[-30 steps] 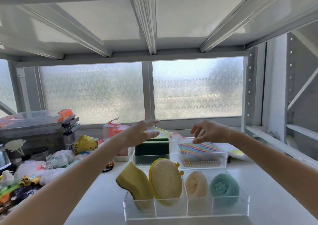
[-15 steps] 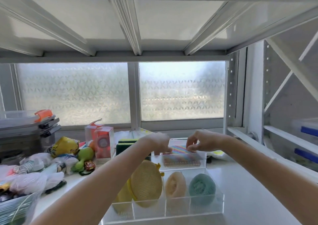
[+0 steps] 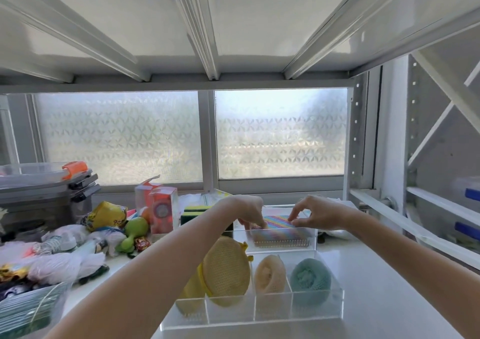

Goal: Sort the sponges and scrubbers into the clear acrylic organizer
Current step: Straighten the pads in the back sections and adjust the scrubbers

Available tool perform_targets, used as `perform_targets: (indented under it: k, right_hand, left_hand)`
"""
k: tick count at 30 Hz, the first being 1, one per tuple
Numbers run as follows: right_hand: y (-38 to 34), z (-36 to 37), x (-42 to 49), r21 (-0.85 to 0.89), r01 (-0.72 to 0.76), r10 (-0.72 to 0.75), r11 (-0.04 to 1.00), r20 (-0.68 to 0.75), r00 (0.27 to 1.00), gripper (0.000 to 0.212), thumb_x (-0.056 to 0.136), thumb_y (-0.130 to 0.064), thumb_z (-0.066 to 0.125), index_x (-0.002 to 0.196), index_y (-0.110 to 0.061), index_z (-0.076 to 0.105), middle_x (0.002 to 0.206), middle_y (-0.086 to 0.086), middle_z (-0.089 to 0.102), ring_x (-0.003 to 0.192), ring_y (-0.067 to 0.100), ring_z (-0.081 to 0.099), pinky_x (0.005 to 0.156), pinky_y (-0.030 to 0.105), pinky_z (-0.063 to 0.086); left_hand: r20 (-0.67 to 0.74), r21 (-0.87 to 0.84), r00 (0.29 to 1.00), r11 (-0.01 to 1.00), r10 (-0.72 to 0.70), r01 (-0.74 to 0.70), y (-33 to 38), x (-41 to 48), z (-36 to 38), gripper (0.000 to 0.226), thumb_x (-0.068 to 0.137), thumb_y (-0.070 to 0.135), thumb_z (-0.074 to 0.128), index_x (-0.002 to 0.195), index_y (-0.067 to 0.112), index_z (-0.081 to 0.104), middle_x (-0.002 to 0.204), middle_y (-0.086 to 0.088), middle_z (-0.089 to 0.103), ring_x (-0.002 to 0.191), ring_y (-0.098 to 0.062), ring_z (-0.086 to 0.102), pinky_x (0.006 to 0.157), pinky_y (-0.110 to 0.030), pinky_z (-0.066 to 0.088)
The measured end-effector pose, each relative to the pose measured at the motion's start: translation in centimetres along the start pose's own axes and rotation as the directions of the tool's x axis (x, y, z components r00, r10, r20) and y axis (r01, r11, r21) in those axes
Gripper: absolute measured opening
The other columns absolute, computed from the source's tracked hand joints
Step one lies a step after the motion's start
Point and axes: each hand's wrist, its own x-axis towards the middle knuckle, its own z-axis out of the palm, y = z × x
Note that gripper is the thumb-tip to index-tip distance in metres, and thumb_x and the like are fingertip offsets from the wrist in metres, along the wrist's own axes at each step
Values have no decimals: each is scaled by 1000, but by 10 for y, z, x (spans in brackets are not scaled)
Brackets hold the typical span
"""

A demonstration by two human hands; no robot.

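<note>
The clear acrylic organizer (image 3: 337,310) stands on the white shelf in front of me. Its front row holds a yellow sponge (image 3: 191,290), a round yellow mesh scrubber (image 3: 226,271), a beige scrubber (image 3: 268,273) and a teal scrubber (image 3: 310,281). A rainbow-striped scrubber pad (image 3: 279,228) lies in the back right compartment. My left hand (image 3: 248,211) pinches its left edge and my right hand (image 3: 315,215) pinches its right edge. A green and yellow sponge (image 3: 194,215) stands behind my left forearm, partly hidden.
Clutter fills the left of the shelf: plastic bags (image 3: 65,258), a green toy (image 3: 132,232), a yellow packet (image 3: 106,215), pink boxes (image 3: 162,209) and stacked lidded bins (image 3: 44,190). A frosted window is behind. A white shelf rail (image 3: 415,232) runs along the right.
Both hands have come down from above the organizer onto the rainbow pad in the back right compartment. The view has shifted right and nearer.
</note>
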Motion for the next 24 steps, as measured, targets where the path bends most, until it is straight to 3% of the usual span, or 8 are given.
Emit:
perform_targets:
  k: [3,6,10,12,15,19,22,24]
  right_hand:
    - [1,1,-3,-12,-5,5,1000,-3,1000,26,90,-36,60,111,-26,71,120,-5,65,99,8,53,84,25,36]
    - [6,5,-6,-10,-5,5,1000,-21,1000,27,91,-40,56,112,-28,69,121,-4,63,105,13,55,92,31,43]
    - [11,12,-6,-8,-8,7,1000,-45,999,25,92,-41,53,109,-30,68,118,-3,65,105,16,56,96,39,47]
    - [8,12,-7,-18,-6,5,1000,-57,998,25,93,-39,53,109,-29,68,117,-3,65,99,13,54,92,34,45]
    - [3,11,-8,-24,-19,18,1000,-56,998,25,93,-39,52,110,-29,68,117,-3,65,98,14,53,91,34,44]
    - [-1,11,-11,-38,-38,36,999,-49,998,26,94,-38,50,112,-29,67,120,-1,64,109,19,55,98,41,44]
    - [-2,11,-12,-33,-31,29,999,-45,999,28,95,-36,49,114,-26,66,119,0,63,109,19,55,97,38,43]
    - [-2,10,-12,-23,-27,25,999,-46,999,28,95,-36,50,114,-25,67,118,1,63,107,19,55,96,37,44]
  left_hand:
    - [-101,-49,993,996,63,-68,-11,-11,-12,36,90,25,64,116,0,63,113,-15,71,87,-20,70,86,-35,54]
    - [-359,-125,920,969,158,-215,-39,-34,-31,24,88,19,65,106,4,71,102,-11,73,88,-18,68,88,-35,56]
    - [-546,-269,811,872,211,-409,-67,-69,-40,15,87,5,65,98,3,75,97,-10,76,93,-16,72,86,-18,55]
    - [-553,-398,803,776,223,-489,-67,-74,-37,17,88,-3,62,99,-6,73,99,-18,75,92,-19,73,86,-19,55]
    - [-432,-534,864,699,257,-475,-52,-58,-24,20,90,-6,56,105,-12,68,101,-25,72,89,-23,71,87,-27,56]
    - [-214,-577,935,736,282,-354,-33,-39,-7,26,94,0,52,116,-11,63,108,-23,69,99,-27,67,98,-39,52]
    - [-314,-612,912,678,264,-407,-37,-46,-18,24,93,-1,54,113,-8,65,107,-22,70,99,-24,68,94,-31,55]
    - [-435,-503,875,748,214,-433,-51,-54,-31,22,90,1,60,109,-6,69,103,-18,73,97,-24,70,88,-24,55]
